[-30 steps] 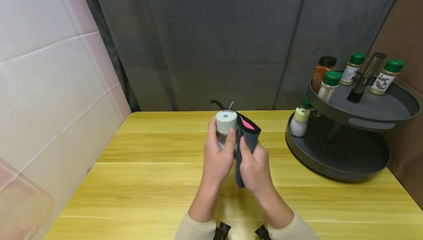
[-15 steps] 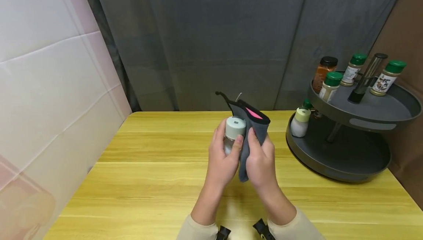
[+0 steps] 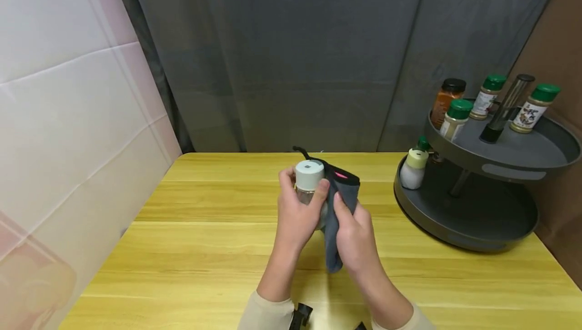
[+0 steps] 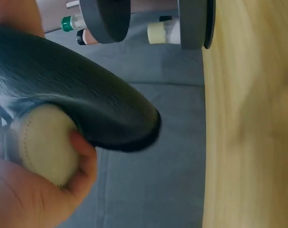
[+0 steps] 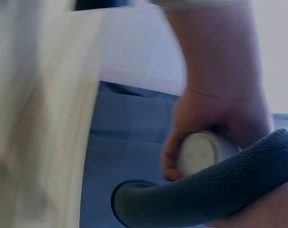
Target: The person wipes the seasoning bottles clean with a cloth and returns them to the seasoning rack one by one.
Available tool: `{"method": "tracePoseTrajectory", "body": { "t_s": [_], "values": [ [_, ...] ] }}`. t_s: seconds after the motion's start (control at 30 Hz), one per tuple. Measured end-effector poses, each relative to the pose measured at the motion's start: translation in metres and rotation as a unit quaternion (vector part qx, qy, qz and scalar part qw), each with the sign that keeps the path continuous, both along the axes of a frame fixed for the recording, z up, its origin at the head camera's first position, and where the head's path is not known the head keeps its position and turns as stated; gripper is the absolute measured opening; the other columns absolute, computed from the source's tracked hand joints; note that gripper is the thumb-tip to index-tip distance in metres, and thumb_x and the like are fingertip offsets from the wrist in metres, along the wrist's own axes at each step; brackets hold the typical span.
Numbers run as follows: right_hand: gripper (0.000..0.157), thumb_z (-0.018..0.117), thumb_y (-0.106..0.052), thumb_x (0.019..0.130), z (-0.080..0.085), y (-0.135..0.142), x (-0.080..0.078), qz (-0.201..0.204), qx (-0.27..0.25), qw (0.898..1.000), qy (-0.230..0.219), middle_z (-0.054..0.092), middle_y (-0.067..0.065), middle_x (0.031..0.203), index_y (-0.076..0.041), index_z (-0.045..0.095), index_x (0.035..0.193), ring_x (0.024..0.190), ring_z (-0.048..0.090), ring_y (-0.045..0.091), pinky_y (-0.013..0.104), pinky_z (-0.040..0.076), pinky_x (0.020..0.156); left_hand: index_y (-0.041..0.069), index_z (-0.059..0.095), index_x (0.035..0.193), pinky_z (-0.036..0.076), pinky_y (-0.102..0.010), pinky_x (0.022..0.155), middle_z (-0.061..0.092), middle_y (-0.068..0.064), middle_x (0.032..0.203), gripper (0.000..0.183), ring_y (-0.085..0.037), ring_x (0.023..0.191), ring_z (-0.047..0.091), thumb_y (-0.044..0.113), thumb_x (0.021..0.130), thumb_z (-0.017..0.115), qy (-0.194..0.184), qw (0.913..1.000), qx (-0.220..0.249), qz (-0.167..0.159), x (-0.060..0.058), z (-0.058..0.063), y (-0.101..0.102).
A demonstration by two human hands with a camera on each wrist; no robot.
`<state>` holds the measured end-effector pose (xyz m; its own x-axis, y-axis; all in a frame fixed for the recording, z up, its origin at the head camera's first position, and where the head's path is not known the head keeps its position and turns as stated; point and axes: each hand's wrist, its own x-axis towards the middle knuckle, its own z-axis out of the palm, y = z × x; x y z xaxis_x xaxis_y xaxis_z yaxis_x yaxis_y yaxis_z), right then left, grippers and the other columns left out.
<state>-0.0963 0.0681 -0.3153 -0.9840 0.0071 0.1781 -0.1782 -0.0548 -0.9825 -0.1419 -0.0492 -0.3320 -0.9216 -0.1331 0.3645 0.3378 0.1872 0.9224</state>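
Observation:
A clear seasoning jar with a pale green-white lid (image 3: 309,174) is held upright above the table by my left hand (image 3: 294,214), its thumb on the near side and fingers round the far side. My right hand (image 3: 356,236) grips a folded grey cloth (image 3: 334,224) with black edging and a bit of pink showing, pressed against the jar's right side. In the left wrist view the cloth (image 4: 77,90) covers part of the jar's lid (image 4: 49,145). The right wrist view has the cloth (image 5: 215,190) in front of the lid (image 5: 198,154).
At the right stands a two-tier dark grey turntable rack (image 3: 464,229). Its upper tier bears green-capped spice jars (image 3: 532,110) and a black-capped orange jar (image 3: 447,100); below sits a yellow-capped white jar (image 3: 414,169). A grey curtain (image 3: 291,57) hangs behind the wooden table (image 3: 204,249).
Both hands, with jar and cloth, shifted right, then back left and slightly down. The cloth moved along the jar's side, and less of its pink inside shows now.

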Motion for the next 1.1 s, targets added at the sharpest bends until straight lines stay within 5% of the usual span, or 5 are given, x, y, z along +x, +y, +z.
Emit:
{"method": "tracePoseTrajectory", "body": {
  "t_s": [0.13, 0.43, 0.7, 0.83, 1.1],
  "values": [
    [0.047, 0.035, -0.034, 0.117, 0.012, 0.007, -0.002, 0.008, -0.065, 0.998, -0.004, 0.061, 0.014, 0.133, -0.003, 0.05, 0.15, 0.113, 0.063, 0.015, 0.02, 0.053, 0.097, 0.011, 0.051, 0.123, 0.053, -0.042, 0.088, 0.068, -0.01, 0.117, 0.045, -0.022, 0.1, 0.066, 0.036, 0.097, 0.078, -0.002, 0.9996, 0.002, -0.027, 0.001, -0.004, 0.004],
    [0.042, 0.038, -0.021, 0.115, 0.0, -0.003, -0.008, -0.039, -0.003, 0.993, 0.111, 0.06, 0.018, 0.129, 0.001, 0.046, 0.15, 0.116, 0.056, 0.023, 0.023, 0.045, 0.102, 0.011, 0.055, 0.125, 0.053, -0.039, 0.084, 0.07, -0.01, 0.117, 0.036, -0.019, 0.098, 0.064, 0.025, 0.098, 0.075, 0.04, 0.9983, 0.001, -0.042, 0.009, 0.003, 0.014],
    [0.049, 0.036, -0.037, 0.117, -0.009, 0.002, -0.01, 0.007, -0.025, 0.999, -0.025, 0.062, 0.004, 0.092, 0.003, 0.059, 0.133, 0.082, 0.06, 0.013, 0.025, 0.049, 0.076, 0.013, 0.061, 0.123, 0.046, -0.042, 0.085, 0.069, -0.005, 0.115, 0.035, -0.022, 0.097, 0.058, 0.031, 0.097, 0.075, 0.072, 0.9971, 0.024, 0.003, 0.006, 0.005, 0.01],
    [0.045, 0.038, -0.035, 0.116, 0.001, 0.006, -0.014, 0.0, -0.031, 0.998, -0.057, 0.067, 0.008, 0.111, -0.002, 0.057, 0.14, 0.1, 0.062, 0.017, 0.029, 0.05, 0.091, 0.011, 0.062, 0.12, 0.047, -0.041, 0.083, 0.069, -0.006, 0.113, 0.033, -0.022, 0.095, 0.058, 0.03, 0.097, 0.076, 0.066, 0.9976, 0.021, 0.01, 0.005, -0.001, 0.012],
    [0.05, 0.045, -0.014, 0.113, 0.007, -0.002, -0.015, -0.099, 0.056, 0.98, 0.162, 0.05, 0.008, 0.164, -0.008, 0.041, 0.163, 0.151, 0.049, 0.023, 0.034, 0.039, 0.125, 0.01, 0.067, 0.134, 0.057, -0.033, 0.087, 0.075, -0.009, 0.123, 0.036, -0.021, 0.101, 0.068, 0.022, 0.101, 0.074, 0.063, 0.9978, 0.021, 0.004, 0.011, -0.003, 0.021]
  ]
}}
